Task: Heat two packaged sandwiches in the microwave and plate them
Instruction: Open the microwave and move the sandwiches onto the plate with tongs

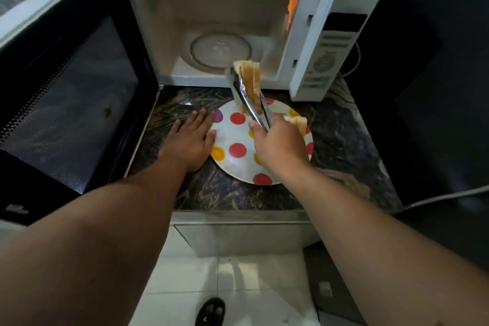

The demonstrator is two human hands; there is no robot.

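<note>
Toasted sandwich [250, 82] is being held over the spotted round plate [232, 164] in metal tongs [251, 103] gripped by the right hand [277, 145]; the flat, open left hand [190, 140] is steadying the plate's rim, centre frame.

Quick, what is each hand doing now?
Left hand: open, flat, touching the plate rim.
Right hand: grips tongs holding a sandwich.
</note>
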